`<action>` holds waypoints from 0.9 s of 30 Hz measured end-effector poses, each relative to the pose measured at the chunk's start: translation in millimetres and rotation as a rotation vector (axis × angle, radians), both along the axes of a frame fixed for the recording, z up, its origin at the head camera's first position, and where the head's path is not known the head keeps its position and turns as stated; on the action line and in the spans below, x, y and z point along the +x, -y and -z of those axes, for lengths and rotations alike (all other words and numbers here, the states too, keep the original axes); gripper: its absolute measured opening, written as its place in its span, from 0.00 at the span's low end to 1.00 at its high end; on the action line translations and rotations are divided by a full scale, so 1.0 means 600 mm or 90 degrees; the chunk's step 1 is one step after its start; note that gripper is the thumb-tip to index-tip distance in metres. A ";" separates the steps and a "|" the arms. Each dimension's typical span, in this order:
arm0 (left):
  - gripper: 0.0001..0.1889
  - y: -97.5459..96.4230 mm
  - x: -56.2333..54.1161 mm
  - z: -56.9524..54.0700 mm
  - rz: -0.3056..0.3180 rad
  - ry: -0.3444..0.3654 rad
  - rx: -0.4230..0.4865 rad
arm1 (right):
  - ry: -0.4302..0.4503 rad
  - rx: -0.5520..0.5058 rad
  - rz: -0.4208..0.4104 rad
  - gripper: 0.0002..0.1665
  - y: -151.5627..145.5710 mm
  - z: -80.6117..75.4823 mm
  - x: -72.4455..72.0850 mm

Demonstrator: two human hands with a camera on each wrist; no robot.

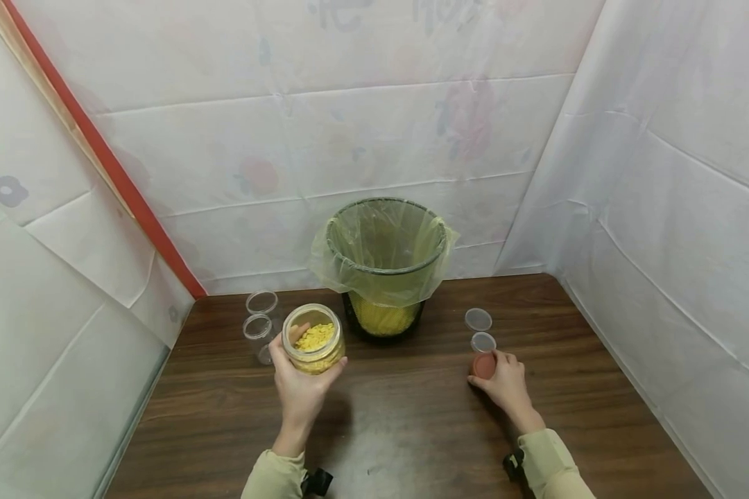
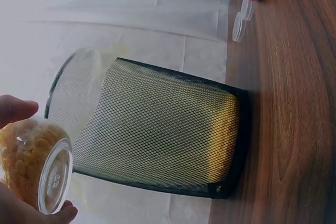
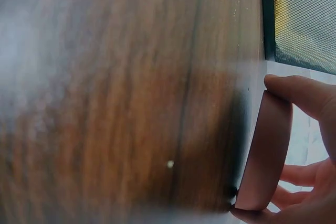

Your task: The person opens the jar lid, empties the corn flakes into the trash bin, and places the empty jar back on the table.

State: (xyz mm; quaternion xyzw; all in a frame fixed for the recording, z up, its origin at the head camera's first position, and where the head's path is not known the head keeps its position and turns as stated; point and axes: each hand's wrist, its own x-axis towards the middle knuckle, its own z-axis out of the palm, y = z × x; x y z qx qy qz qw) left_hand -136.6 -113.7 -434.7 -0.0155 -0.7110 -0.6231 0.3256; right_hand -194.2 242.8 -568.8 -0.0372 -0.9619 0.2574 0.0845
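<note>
My left hand (image 1: 301, 391) grips a clear jar (image 1: 312, 365) without a lid, raised above the table and tilted so its mouth shows. Small flat yellow pieces (image 1: 315, 337) lie inside; the left wrist view shows them through the jar's wall (image 2: 26, 148). Over on the right, my right hand (image 1: 507, 384) pinches a reddish-brown round lid (image 1: 483, 366) by its rim, thumb on one side and fingers on the other. In the right wrist view the lid (image 3: 266, 150) is at or just above the tabletop; contact is unclear.
A black mesh bin (image 1: 383, 322) with a yellowish bag liner (image 1: 381, 284) stands at the table's back middle, yellow material low inside. Clear empty-looking jars (image 1: 258, 327) stand left, partly behind my held jar. Two clear lids (image 1: 478, 319) lie beyond my right hand. Sheeted walls (image 1: 362, 138) enclose the table.
</note>
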 end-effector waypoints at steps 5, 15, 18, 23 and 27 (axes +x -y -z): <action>0.47 0.001 0.001 -0.002 0.003 -0.003 0.002 | -0.008 0.006 0.004 0.51 -0.003 0.001 -0.003; 0.48 0.002 0.003 -0.002 0.002 -0.009 0.006 | -0.025 0.025 0.006 0.53 -0.003 0.001 -0.007; 0.48 0.003 0.003 -0.001 0.000 -0.011 0.004 | -0.026 0.029 0.002 0.53 -0.003 0.000 -0.007; 0.48 0.004 0.004 -0.003 0.003 -0.013 0.011 | -0.023 0.041 -0.007 0.53 -0.003 -0.002 -0.007; 0.47 0.005 0.005 -0.006 0.007 -0.014 0.015 | -0.025 0.043 -0.009 0.53 -0.003 -0.005 -0.006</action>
